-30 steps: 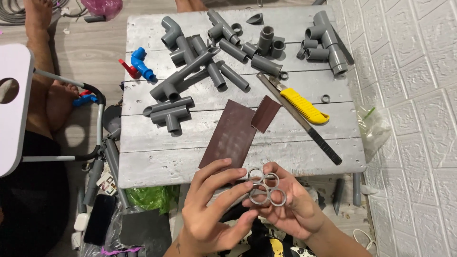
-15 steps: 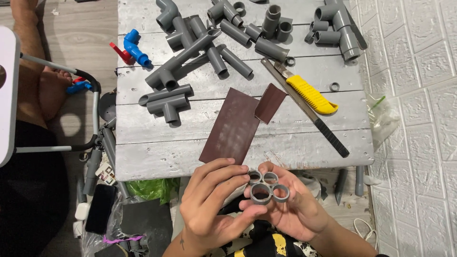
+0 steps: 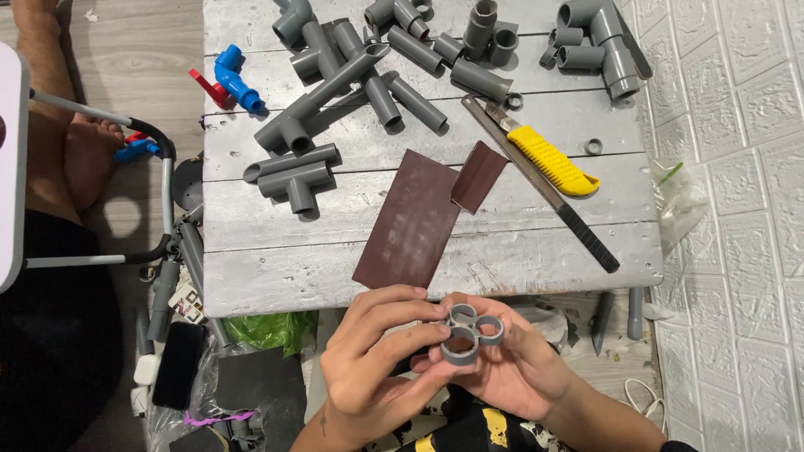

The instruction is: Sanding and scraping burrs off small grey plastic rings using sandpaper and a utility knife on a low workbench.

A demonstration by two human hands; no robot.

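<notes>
- presently, we hold a cluster of short grey plastic pipe rings (image 3: 466, 331) below the grey plank table (image 3: 276, 280).
- left hand (image 3: 373, 368) pinches its near side; right hand (image 3: 511, 372) cups beneath.
- we judge it light, stiff, smooth; grip outer walls.

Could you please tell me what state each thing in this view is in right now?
Left hand: fingers closed on the ring cluster.
Right hand: cupped beneath, holding the cluster.
Ring cluster: grey pipe rings joined together, held off the table.
Sandpaper sheet: lying flat, scuffed pale in the middle.
Small sandpaper piece: folded, partly raised.
Yellow utility knife: lying on the table; blade state unclear.
Hacksaw blade: lying flat.
Grey tee fitting: lying on its side.
</notes>
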